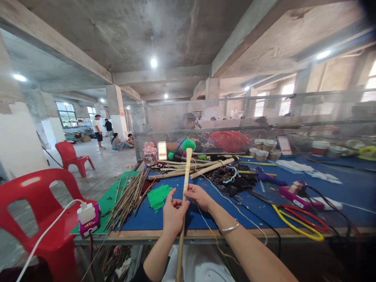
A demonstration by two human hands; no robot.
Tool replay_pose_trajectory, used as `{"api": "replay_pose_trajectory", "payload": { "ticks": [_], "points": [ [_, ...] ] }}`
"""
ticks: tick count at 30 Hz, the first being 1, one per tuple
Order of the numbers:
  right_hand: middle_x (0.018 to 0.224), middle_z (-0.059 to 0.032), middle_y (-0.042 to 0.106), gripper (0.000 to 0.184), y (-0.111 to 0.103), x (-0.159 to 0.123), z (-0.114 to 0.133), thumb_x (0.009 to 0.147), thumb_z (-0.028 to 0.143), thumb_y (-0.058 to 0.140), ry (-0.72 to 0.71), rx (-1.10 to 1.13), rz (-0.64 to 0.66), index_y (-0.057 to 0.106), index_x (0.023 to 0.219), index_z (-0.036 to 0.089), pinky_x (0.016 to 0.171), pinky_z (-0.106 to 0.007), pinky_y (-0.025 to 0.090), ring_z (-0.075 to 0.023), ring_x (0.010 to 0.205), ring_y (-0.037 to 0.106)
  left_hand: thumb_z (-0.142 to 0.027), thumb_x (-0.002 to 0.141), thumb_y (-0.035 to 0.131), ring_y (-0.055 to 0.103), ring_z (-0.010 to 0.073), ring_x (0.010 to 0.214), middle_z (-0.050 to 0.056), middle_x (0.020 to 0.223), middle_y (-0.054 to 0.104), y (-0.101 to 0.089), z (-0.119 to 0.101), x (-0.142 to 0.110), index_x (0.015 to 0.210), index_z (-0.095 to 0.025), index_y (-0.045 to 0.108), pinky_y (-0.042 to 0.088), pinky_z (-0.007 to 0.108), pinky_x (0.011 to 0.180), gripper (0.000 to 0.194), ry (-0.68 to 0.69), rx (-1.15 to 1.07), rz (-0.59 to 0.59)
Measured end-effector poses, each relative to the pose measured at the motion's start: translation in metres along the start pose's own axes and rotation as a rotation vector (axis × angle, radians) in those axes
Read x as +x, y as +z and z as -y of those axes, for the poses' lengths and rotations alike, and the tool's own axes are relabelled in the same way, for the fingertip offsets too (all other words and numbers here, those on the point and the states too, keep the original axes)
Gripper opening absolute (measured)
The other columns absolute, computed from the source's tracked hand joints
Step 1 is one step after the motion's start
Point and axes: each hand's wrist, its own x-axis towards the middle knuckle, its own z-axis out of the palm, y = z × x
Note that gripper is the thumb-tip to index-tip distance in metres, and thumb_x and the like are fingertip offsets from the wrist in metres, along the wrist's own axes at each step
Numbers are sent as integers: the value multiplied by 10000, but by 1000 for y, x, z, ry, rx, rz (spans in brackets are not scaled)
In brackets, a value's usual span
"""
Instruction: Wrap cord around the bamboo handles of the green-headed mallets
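We wear a slim, shiny silver bangle [231, 227], round in shape, by our right wrist. A black sleeve [141, 275] ends near our left elbow. Our left hand [173, 215] and right hand [201, 197] are bare.

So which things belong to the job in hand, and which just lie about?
Job in hand, apparently: green-topped pole, pinched by right hand, left hand against it; yellowish string.

Likely lying about: pink bear-eared bottle; nearest red plastic chair.

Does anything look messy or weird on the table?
Yes, thin sticks lie in a loose, uneven heap at the left, and the purple power strip looks perched right at the edge of the table.
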Motion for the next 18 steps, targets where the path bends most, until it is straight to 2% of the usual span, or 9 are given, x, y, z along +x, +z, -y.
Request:
{"api": "replay_pose_trajectory", "payload": {
  "ticks": [6, 9, 11, 14, 18],
  "points": [
    [414, 116, 275, 313, -3, -2, 0, 674, 370, 649, 24, 118, 88, 505, 827, 138, 335, -191, 52, -15, 331, 136, -416, 653, 641, 565, 114, 512, -5, 629, 603, 0, -6, -2, 1312, -153, 231, 423, 214, 511, 819, -111, -152, 97],
    [410, 115, 294, 297, -2, -1, 0, 659, 356, 664, 27, 70, 47, 482, 768, 149, 333, -194, 50, -12, 318, 145, -464, 657, 614, 564, 121, 510, 21, 647, 609, 1, -4, 0, 1279, -126, 289, 417, 216, 482, 778, -161, -123, 129],
    [429, 109, 328, 306, -2, 0, 0, 644, 353, 676, 18, 41, -2, 470, 747, 151, 331, -195, 59, -9, 318, 168, -440, 635, 641, 537, 100, 509, 5, 636, 583, 1, -2, 2, 1218, -116, 373, 406, 201, 482, 718, -118, -68, 90],
    [442, 108, 340, 326, -3, 1, 0, 627, 361, 687, -14, 15, -64, 469, 740, 148, 332, -192, 73, -7, 325, 183, -313, 553, 727, 502, 71, 533, -28, 640, 543, 2, 0, 3, 1152, -133, 447, 402, 183, 530, 685, -4, -2, 3],
    [431, 115, 316, 337, -4, 0, 2, 621, 370, 691, -28, 40, -68, 468, 751, 152, 330, -190, 66, -6, 321, 163, -287, 542, 731, 504, 72, 534, -29, 632, 559, 2, -1, 1, 1188, -127, 425, 399, 183, 535, 733, -26, -42, -11]
  ]
}}
